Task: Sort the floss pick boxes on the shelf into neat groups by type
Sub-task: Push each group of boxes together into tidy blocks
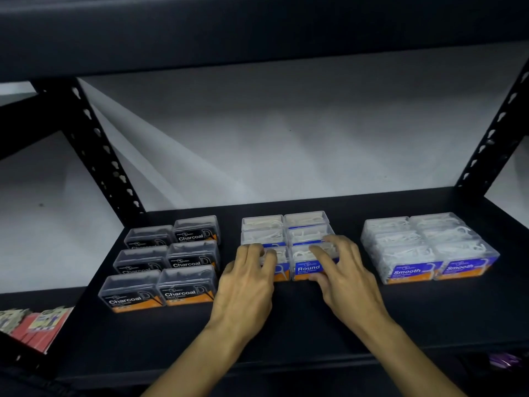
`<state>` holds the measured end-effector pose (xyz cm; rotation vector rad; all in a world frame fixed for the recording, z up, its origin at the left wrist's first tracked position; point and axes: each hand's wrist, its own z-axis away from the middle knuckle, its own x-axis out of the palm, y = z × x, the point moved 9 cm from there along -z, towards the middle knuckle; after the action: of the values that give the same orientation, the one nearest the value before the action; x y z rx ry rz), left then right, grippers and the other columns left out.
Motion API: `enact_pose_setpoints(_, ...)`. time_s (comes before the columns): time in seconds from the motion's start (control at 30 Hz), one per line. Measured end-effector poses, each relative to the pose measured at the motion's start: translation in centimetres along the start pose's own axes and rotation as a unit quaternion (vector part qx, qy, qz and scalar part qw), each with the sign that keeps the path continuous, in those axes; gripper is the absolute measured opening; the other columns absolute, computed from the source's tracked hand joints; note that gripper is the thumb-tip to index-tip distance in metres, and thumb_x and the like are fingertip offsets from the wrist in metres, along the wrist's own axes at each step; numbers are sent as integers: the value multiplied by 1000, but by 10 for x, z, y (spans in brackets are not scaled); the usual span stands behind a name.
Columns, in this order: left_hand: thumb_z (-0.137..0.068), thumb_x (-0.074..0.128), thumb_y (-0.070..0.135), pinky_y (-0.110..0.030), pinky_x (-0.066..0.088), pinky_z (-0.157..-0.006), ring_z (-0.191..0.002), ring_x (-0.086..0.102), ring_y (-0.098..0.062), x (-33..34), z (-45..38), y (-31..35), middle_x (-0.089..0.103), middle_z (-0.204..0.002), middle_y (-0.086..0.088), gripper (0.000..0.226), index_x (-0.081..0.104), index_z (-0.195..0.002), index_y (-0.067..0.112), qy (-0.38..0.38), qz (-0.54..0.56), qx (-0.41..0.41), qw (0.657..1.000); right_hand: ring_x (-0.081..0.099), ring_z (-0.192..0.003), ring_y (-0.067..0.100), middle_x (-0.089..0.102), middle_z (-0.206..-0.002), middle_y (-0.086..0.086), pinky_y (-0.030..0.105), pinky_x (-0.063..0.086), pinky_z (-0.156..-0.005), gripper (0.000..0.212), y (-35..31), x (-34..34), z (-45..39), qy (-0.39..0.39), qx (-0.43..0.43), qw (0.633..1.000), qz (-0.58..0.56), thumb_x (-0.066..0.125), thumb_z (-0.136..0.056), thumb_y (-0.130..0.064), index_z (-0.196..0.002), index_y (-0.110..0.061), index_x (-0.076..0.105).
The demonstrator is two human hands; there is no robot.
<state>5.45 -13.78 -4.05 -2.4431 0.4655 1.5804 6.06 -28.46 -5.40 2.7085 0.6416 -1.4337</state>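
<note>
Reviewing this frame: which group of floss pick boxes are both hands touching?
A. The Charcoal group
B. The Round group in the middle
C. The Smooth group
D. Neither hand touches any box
B: the left hand and right hand both rest on the front boxes of the Round group; the Charcoal group and Smooth group sit untouched on either side.

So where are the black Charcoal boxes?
In the head view, the Charcoal boxes sit in a neat block at the left of the shelf, left of the Round boxes that both hands touch.

Head view — close, forward-down onto shelf (286,325)
</note>
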Motion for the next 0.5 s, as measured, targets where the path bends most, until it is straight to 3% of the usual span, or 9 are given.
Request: enact_pose_setpoints(0.5,-49,88,7,-31,55,-55,-96,57,-26,7,-4,-5,58,-108,-11,63,66,-108,8,4,2,-25,1000,37,-134,29,40,-141,16,31,60,-59,62,7,13,-3,-7,18,999,-31,85,-67,-17,-122,-10,57)
